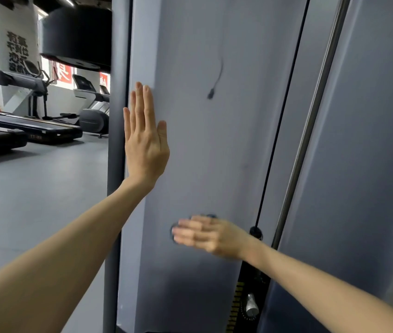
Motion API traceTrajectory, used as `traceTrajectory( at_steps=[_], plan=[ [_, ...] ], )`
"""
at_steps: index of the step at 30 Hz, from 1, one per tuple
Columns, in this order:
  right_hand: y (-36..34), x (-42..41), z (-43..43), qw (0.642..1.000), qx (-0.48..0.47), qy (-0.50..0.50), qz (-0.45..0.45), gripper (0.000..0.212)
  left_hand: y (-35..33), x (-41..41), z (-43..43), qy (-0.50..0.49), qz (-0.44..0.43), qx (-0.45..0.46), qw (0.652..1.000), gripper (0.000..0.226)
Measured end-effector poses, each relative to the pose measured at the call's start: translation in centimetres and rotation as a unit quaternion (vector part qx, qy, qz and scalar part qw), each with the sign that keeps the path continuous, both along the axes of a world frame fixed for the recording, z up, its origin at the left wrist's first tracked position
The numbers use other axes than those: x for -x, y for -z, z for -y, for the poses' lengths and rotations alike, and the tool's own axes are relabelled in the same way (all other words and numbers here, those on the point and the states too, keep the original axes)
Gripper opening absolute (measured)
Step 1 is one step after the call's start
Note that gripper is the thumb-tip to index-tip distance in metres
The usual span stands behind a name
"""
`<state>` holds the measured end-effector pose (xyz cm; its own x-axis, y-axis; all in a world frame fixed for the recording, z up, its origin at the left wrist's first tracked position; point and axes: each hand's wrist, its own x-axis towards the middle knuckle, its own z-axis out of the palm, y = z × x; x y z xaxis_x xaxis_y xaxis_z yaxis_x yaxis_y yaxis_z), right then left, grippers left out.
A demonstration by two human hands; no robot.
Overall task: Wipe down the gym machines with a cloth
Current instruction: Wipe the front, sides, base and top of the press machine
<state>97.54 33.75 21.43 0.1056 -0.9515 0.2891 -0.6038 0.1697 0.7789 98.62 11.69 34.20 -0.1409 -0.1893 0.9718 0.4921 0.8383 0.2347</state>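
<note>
A tall grey shroud panel (202, 152) of a gym machine fills the middle of the view. My left hand (145, 138) lies flat on the panel's left edge, fingers straight and pointing up. Lower down, my right hand (207, 235) is motion-blurred, with its straight fingers pointing left, and presses a dark cloth (173, 233) against the panel. Only slivers of the cloth show around the fingers.
A grey upright post (116, 116) stands just left of the panel. Right of it run a black cable (279, 131) and a steel guide rod (310, 116), with a silver selector pin (251, 306) below. Treadmills (22, 126) stand on the grey floor at far left.
</note>
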Motion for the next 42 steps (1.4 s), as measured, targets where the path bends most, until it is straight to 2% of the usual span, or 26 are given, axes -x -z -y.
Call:
traceTrajectory(
  at_steps=[2,4,6,8,11,12,14,16,17,20,23,25,27,29,31,34,36,37,39,41,42],
  plan=[
    [1.0,0.0,-0.1,0.994,-0.111,-0.007,-0.012,0.036,0.1,0.0,-0.1,-0.003,-0.002,-0.003,1.000,0.057],
    [-0.9,0.4,-0.5,0.989,-0.143,-0.022,-0.033,0.038,0.2,0.0,-0.1,-0.006,-0.001,-0.008,1.000,0.056],
    [-4.9,0.4,-1.0,0.997,-0.054,-0.012,-0.055,0.039,0.2,-0.1,-0.2,-0.010,0.000,-0.012,1.000,0.057],
    [-8.3,0.0,-1.7,0.993,0.092,0.017,-0.066,0.041,0.2,-0.1,-0.3,-0.013,-0.003,-0.014,1.000,0.056],
    [-7.6,-1.0,-1.7,0.967,0.248,0.060,-0.016,0.044,0.5,0.0,-0.4,-0.014,-0.001,-0.018,1.000,0.055],
    [-6.0,-1.1,-1.5,0.966,0.250,0.063,-0.004,0.043,0.8,0.0,-0.4,-0.014,0.001,-0.021,1.000,0.054],
    [-3.9,-1.4,-1.7,0.984,0.171,0.044,0.001,0.039,1.1,0.1,-0.5,-0.015,0.001,-0.024,1.000,0.054],
    [-5.7,-1.3,-3.0,0.995,0.096,0.032,-0.019,0.036,1.3,0.1,-0.6,-0.020,0.002,-0.026,0.999,0.053],
    [-7.7,-1.2,-3.6,0.994,0.100,0.037,-0.028,0.037,1.3,0.1,-0.7,-0.023,0.001,-0.026,0.999,0.053],
    [-15.0,-0.3,-5.2,0.970,0.232,0.068,-0.032,0.049,1.3,0.2,-0.6,-0.032,0.001,-0.026,0.999,0.053],
    [-20.8,-0.1,-5.4,0.899,0.433,0.068,-0.010,0.047,1.5,0.4,-0.6,-0.043,0.007,-0.026,0.999,0.054],
    [-21.0,0.1,-4.3,0.869,0.493,0.045,-0.011,0.044,1.6,0.4,-0.6,-0.045,0.008,-0.025,0.999,0.055],
    [-18.0,0.5,-3.6,0.892,0.450,0.039,-0.023,0.045,1.6,0.3,-0.7,-0.044,0.005,-0.025,0.999,0.055],
    [-13.5,0.8,-4.0,0.947,0.318,0.038,-0.029,0.051,1.7,0.3,-0.7,-0.045,0.004,-0.022,0.999,0.055],
    [-9.7,0.7,-5.2,0.984,0.171,0.043,-0.037,0.052,1.7,0.4,-0.5,-0.046,0.003,-0.019,0.999,0.055],
    [-9.7,0.3,-6.7,0.994,0.015,0.042,-0.096,0.042,1.7,0.5,-0.4,-0.047,0.000,-0.018,0.999,0.054],
    [-12.7,0.5,-7.3,0.988,0.001,0.054,-0.146,0.041,1.7,0.5,-0.5,-0.048,-0.005,-0.020,0.999,0.054],
    [-14.4,0.6,-7.5,0.984,0.037,0.062,-0.160,0.044,1.8,0.5,-0.5,-0.047,-0.008,-0.021,0.999,0.054],
    [-17.2,0.6,-7.2,0.970,0.187,0.083,-0.131,0.047,1.8,0.6,-0.5,-0.047,-0.012,-0.025,0.999,0.053],
    [-17.8,0.1,-5.8,0.925,0.362,0.087,-0.074,0.044,1.8,0.5,-0.5,-0.044,-0.012,-0.027,0.999,0.053],
    [-17.1,0.0,-4.9,0.904,0.418,0.079,-0.051,0.042,1.8,0.5,-0.5,-0.044,-0.013,-0.026,0.999,0.053]
  ],
)
